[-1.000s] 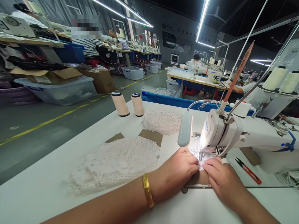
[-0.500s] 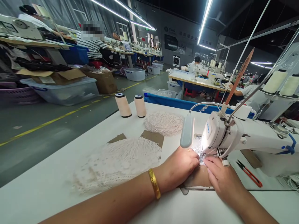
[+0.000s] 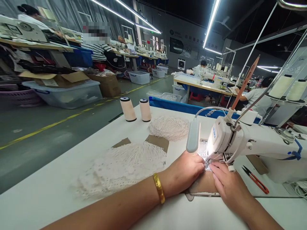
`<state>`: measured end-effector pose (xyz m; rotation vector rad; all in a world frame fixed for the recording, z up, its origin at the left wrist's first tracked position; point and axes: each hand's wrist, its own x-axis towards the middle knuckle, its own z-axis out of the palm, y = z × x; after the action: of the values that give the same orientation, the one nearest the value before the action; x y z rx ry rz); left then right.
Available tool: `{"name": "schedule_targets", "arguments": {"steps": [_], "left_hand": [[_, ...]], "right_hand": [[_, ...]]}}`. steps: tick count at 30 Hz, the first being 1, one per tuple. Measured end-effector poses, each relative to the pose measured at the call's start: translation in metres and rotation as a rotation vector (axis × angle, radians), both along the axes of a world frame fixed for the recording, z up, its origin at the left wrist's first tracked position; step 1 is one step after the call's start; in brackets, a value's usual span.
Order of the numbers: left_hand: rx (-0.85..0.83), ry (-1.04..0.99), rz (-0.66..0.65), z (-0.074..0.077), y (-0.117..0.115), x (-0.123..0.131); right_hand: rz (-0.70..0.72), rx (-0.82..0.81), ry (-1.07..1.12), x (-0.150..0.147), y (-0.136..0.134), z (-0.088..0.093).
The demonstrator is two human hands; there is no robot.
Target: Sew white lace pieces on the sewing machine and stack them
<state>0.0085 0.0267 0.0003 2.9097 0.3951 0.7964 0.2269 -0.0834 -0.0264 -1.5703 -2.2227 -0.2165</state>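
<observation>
A white sewing machine [image 3: 259, 135] reaches in from the right, its lit needle area above white lace [image 3: 203, 148]. My left hand [image 3: 185, 172], with a gold bangle at the wrist, presses the lace just left of the presser foot, fingers bent together. My right hand [image 3: 229, 182] lies on the other side of the foot, fingertips on the lace edge. Between the hands a brown piece [image 3: 203, 184] lies flat on the machine bed. More lace [image 3: 129, 166] spreads on the table left of my arm, and a second lace heap [image 3: 169, 127] sits behind it.
Two thread cones [image 3: 128, 109] stand at the table's back left edge. Red-handled snips [image 3: 256, 180] lie right of my right hand. A grey lamp [image 3: 193, 135] hangs close above my left hand. Beyond the table are plastic bins [image 3: 69, 94] and people at other machines.
The view has shifted very slightly. Both hands stay beside the presser foot, with no clear movement of the lace.
</observation>
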Motion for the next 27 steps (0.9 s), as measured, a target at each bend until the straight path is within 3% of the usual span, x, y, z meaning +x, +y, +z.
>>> {"name": "schedule_targets", "arguments": {"steps": [6,10,13,16,19,27], "left_hand": [[-0.033,0.098,0.192,0.024,-0.009,-0.010],[-0.087,0.050,0.082,0.037,-0.018,-0.014],[-0.107,0.032,0.019,0.034,-0.017,-0.015],[-0.106,0.071,0.026,0.026,-0.019,-0.015],[-0.087,0.055,0.054,0.019,-0.026,-0.013],[-0.120,0.031,-0.032,0.011,-0.040,-0.007]], "right_hand": [[0.126,0.139,0.050,-0.004,-0.005,0.015],[0.284,0.108,0.149,-0.011,-0.010,0.027],[0.333,0.008,0.166,-0.013,-0.012,0.030],[0.276,-0.053,0.109,-0.007,-0.011,0.028],[0.235,-0.065,0.092,-0.002,-0.012,0.028],[0.293,-0.049,0.082,-0.008,-0.017,0.032]]}}
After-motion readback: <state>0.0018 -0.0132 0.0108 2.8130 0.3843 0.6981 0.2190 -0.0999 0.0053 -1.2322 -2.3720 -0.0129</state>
